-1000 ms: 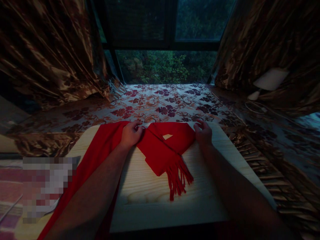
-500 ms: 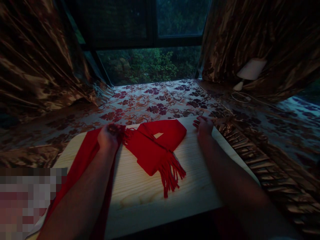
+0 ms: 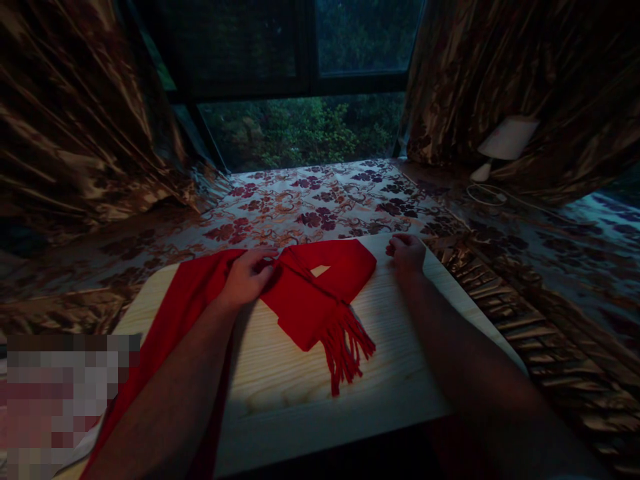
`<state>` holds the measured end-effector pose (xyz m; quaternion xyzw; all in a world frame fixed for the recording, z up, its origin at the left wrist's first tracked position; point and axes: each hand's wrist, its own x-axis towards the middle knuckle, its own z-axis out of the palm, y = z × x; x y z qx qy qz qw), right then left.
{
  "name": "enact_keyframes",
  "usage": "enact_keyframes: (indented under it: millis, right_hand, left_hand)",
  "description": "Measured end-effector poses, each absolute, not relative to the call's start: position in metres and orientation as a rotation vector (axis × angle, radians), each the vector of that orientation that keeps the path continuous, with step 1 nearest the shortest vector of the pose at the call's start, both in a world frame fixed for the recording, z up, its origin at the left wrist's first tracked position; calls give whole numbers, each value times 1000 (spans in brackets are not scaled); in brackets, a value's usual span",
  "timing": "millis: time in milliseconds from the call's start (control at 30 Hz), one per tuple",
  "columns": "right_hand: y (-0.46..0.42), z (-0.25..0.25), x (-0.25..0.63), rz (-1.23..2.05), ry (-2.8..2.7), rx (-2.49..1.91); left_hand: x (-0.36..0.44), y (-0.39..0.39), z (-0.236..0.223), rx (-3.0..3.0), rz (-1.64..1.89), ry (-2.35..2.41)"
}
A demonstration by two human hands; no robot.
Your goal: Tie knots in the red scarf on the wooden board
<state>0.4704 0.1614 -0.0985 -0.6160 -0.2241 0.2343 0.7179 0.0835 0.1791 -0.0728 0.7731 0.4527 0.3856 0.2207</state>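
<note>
Because the red scarf (image 3: 313,303) is laid flat on the worktop (image 3: 395,387) with its strips crossed, a small gap is left in the loop, and the fringe (image 3: 344,340) is splayed loose. The left hand (image 3: 249,275) is rested at the loop's left side, thumb and fingers a bit apart; whether cloth is pinched in that grip can't be told. The right hand (image 3: 409,253) is held just beside it, fingers curled, no cloth caught, probably kept clear so the fold isn't rumpled.
</note>
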Motion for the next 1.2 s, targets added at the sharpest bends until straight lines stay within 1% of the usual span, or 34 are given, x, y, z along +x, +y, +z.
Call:
enact_keyframes:
  millis: [100,200,267,367,433,533,633,733,800,933,1000,1100,1133,1200]
  right_hand:
    - [157,-96,463,421,-653,-1410]
    - [144,-86,443,349,-892,-1404]
    - [130,-76,422,461,-1073,-1338]
    - [109,-66,387,756,-1441,-1214]
    - [98,-65,369,939,-1674,-1112]
    - [91,-67,356,1059,-1906,-1088]
    - [90,-64,357,1096,-2060,-1107]
    - [89,-55,362,993,-2249,-1070]
    - [89,-51,366,951,-2345,-979]
    - [90,-45,377,1148,-2429,-676]
    - [92,-41,383,1228,-2492,-646]
    - [95,-38,392,1314,-2521,-618]
    - [97,-38,395,1337,-2491,-605]
    - [99,-42,398,1379,-2418,-604]
  left_hand:
    - [90,174,-68,2408,737,1086]
    - [94,175,-67,2550,669,1079]
    - [94,175,-65,2609,660,1084]
    - [93,174,-60,2621,603,1132]
    - [92,173,-55,2528,543,1185]
    - [94,169,-46,2274,501,1166]
    - [98,161,-33,1987,500,1013]
    - [100,145,-15,1701,508,854]
    - [100,132,-3,1565,441,727]
    - [107,117,8,1417,179,469]
    - [116,123,-1,1441,233,540]
    - [128,141,-29,1661,526,919]
    - [130,146,-38,1781,568,1054]
    - [132,152,-53,1949,493,1160]
